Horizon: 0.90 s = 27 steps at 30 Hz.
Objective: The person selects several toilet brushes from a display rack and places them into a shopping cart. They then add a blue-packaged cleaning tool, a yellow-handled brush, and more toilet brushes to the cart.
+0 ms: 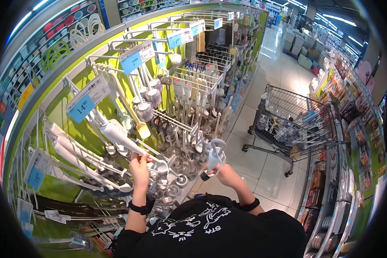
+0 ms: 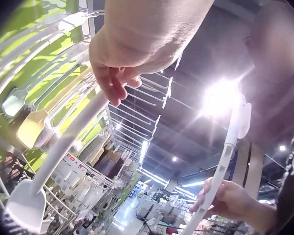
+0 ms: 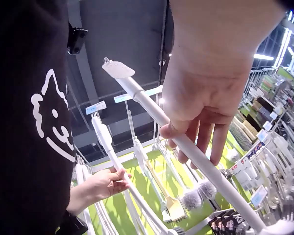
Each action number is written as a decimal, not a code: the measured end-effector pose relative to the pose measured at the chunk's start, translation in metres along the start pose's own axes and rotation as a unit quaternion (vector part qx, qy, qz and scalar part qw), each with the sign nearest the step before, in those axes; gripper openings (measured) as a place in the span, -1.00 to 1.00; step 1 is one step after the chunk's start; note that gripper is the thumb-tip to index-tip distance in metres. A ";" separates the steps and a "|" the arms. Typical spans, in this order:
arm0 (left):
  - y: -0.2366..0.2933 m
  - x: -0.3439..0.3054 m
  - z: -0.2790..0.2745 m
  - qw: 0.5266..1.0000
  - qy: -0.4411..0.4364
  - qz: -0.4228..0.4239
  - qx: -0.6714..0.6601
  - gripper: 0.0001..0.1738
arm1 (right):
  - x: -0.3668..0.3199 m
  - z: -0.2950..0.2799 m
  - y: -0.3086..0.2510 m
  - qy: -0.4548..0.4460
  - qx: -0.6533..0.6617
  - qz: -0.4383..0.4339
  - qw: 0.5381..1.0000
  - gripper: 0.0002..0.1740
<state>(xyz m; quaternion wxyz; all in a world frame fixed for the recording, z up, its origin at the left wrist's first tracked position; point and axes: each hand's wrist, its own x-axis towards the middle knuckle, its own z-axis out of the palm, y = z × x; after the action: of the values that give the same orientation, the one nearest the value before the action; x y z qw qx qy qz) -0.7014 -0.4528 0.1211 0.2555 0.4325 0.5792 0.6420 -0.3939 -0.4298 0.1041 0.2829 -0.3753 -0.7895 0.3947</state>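
Observation:
My left hand (image 1: 139, 170) pinches the handle of a long white brush (image 1: 118, 135) at the rack; in the left wrist view this brush (image 2: 71, 142) slants down to a bristled head at lower left. My right hand (image 1: 228, 175) holds a second long white brush (image 1: 215, 157) away from the rack, seen nearly end-on in the head view. From the right wrist, its handle (image 3: 201, 161) runs diagonally between the thumb and fingers of my right hand (image 3: 206, 93), with a hanging loop at its upper end. Beyond it my left hand (image 3: 100, 185) grips the other handle (image 3: 137, 196).
Hooks with price tags (image 1: 82, 108) carry many brushes, including a yellow one (image 1: 142, 130) and several grey round-headed ones. A black wire shopping cart (image 1: 294, 122) holding items stands on the tiled aisle (image 1: 262, 77) at the right, beside another stocked shelf (image 1: 331, 206).

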 end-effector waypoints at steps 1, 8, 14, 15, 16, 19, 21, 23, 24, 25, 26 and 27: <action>0.004 -0.004 0.000 1.000 -0.002 0.000 -0.002 -0.87 | -0.004 0.001 0.001 0.004 -0.008 0.004 1.000 -0.76; 0.016 -0.030 -0.004 0.997 -0.032 -0.023 -0.065 -0.89 | -0.029 -0.004 -0.014 0.022 0.004 0.086 0.996 -0.75; 0.025 -0.047 0.020 0.991 -0.057 -0.052 -0.111 -0.89 | -0.053 -0.018 -0.015 0.050 -0.037 0.087 0.994 -0.77; 0.028 -0.052 0.026 0.990 -0.058 -0.050 -0.118 -0.89 | -0.059 -0.023 -0.012 0.052 -0.049 0.092 0.993 -0.77; 0.030 -0.057 0.032 0.989 -0.058 -0.049 -0.125 -0.89 | -0.065 -0.028 -0.008 0.054 -0.060 0.097 0.992 -0.77; 0.038 -0.075 0.048 0.989 -0.048 -0.048 -0.133 -0.90 | -0.087 -0.044 0.017 0.075 -0.052 0.091 0.992 -0.76; 0.037 -0.085 0.064 0.990 -0.037 -0.035 -0.128 -0.88 | -0.100 -0.061 0.022 0.084 -0.045 0.098 0.991 -0.76; 0.033 -0.098 0.084 0.993 -0.033 -0.017 -0.114 -0.86 | -0.115 -0.086 0.015 0.087 -0.059 0.124 0.987 -0.76; 0.023 -0.104 0.095 0.993 -0.042 -0.013 -0.113 -0.86 | -0.126 -0.099 0.019 0.098 -0.049 0.133 0.985 -0.76; 0.022 -0.109 0.108 0.993 -0.056 -0.015 -0.099 -0.86 | -0.140 -0.112 0.024 0.110 -0.039 0.142 0.983 -0.77; 0.021 -0.115 0.123 0.994 -0.073 -0.019 -0.084 -0.86 | -0.155 -0.124 0.030 0.124 -0.027 0.155 0.980 -0.78; 0.021 -0.120 0.140 0.991 -0.088 -0.023 -0.102 -0.87 | -0.170 -0.138 0.039 0.130 -0.048 0.171 0.975 -0.78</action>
<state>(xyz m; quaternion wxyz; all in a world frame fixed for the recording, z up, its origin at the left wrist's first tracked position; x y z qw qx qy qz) -0.5188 -0.4834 0.1038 0.3628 0.4456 0.4958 0.6512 -0.1817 -0.4959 0.1188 0.2928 -0.5662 -0.6879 0.3470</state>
